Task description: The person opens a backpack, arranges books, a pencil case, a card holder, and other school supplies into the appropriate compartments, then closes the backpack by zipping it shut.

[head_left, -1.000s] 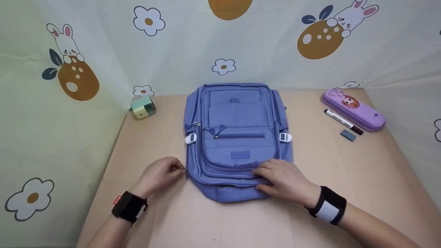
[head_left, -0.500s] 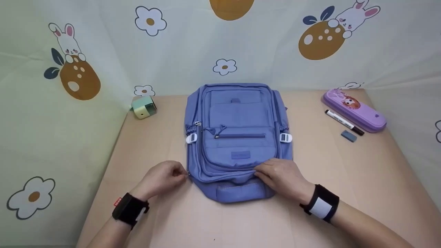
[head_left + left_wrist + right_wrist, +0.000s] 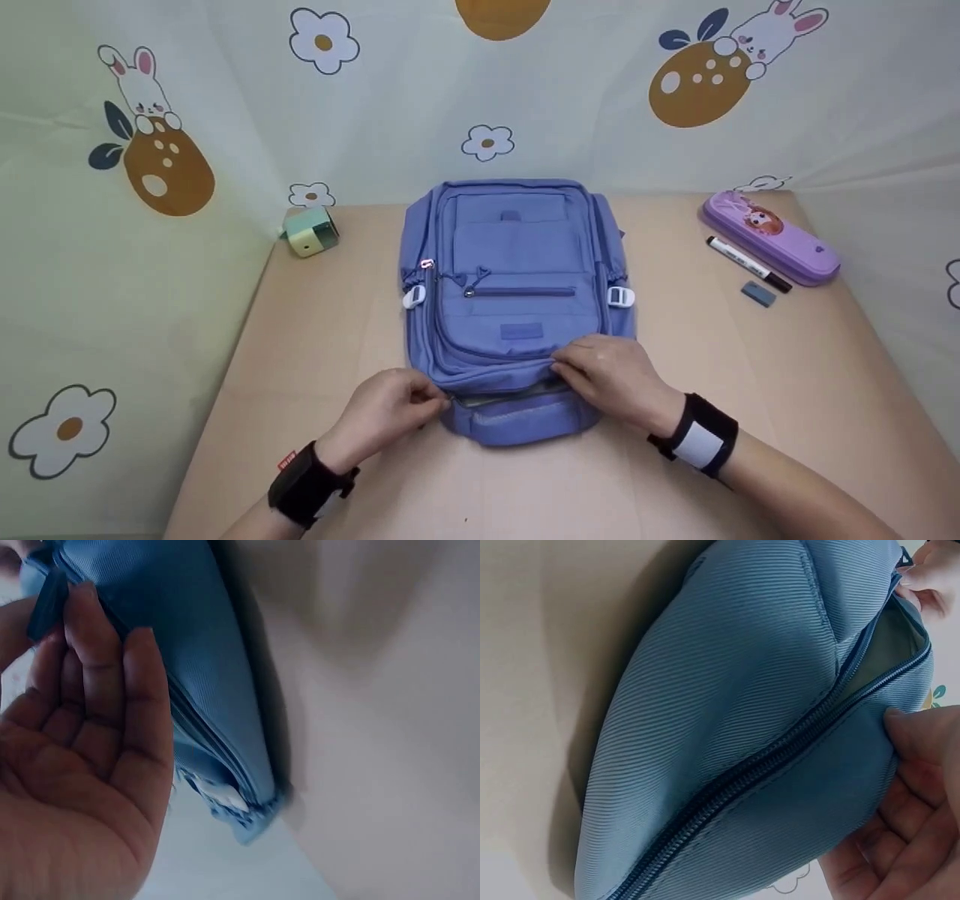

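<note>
A blue backpack (image 3: 517, 244) lies on the table, its front facing up and its bottom toward me. At its lower left corner my left hand (image 3: 386, 412) pinches a dark blue zipper pull (image 3: 49, 606) between thumb and index finger. My right hand (image 3: 619, 379) grips the fabric at the lower right, thumb on one side and fingers curled on the other. In the right wrist view the bag's zipper (image 3: 727, 799) runs along the lower edge. Beside the left hand its two sides part, and a pale lining (image 3: 885, 645) shows in the gap.
A green and cream pencil sharpener (image 3: 311, 234) stands at the back left of the table (image 3: 480, 495). At the back right lie a purple pencil case (image 3: 772, 238), a marker (image 3: 748, 264) and a small grey eraser (image 3: 758, 294). A patterned curtain (image 3: 390, 97) hangs behind.
My left hand has moved right and toward me along the bag's lower edge with the zipper pull. A gap has opened there. The right hand has gathered the fabric and lifted it slightly away.
</note>
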Tool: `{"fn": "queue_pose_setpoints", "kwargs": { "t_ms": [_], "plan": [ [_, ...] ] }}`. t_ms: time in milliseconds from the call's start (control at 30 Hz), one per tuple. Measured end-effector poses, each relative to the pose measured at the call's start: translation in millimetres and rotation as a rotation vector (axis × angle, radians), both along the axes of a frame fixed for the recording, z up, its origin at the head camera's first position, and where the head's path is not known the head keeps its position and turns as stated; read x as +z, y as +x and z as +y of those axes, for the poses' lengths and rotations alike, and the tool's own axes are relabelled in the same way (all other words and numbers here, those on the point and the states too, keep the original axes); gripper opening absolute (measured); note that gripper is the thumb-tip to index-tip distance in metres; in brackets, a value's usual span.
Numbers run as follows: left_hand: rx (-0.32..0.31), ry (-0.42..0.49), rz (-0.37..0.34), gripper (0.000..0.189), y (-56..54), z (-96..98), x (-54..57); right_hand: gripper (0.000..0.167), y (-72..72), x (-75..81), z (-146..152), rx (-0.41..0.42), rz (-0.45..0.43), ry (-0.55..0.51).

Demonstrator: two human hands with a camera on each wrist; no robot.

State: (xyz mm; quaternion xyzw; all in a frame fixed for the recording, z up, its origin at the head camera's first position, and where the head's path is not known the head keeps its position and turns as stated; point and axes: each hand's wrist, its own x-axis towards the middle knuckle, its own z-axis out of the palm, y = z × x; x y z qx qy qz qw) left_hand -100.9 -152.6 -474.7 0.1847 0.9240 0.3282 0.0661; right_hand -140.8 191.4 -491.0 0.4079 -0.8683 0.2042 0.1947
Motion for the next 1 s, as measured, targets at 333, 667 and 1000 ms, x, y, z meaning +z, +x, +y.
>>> {"fn": "queue_pose_setpoints", "kwargs": {
  "t_ms": [333,667,1000],
  "plan": [
    [0.04,-0.016,0.052,0.006,4.6,3.7,-2.9,0.016,1.4,-3.3,11,0.049,-0.041,0.0],
    [0.059,-0.005,0.103,0.007,6.9,3.2,-3.5,0.034,1.3,-14.1,56,0.106,-0.081,-0.003],
    [0.115,0.067,0.043,0.008,13.4,7.6,-5.5,0.022,0.5,-25.2,66,0.078,-0.014,-0.064]
  ]
}}
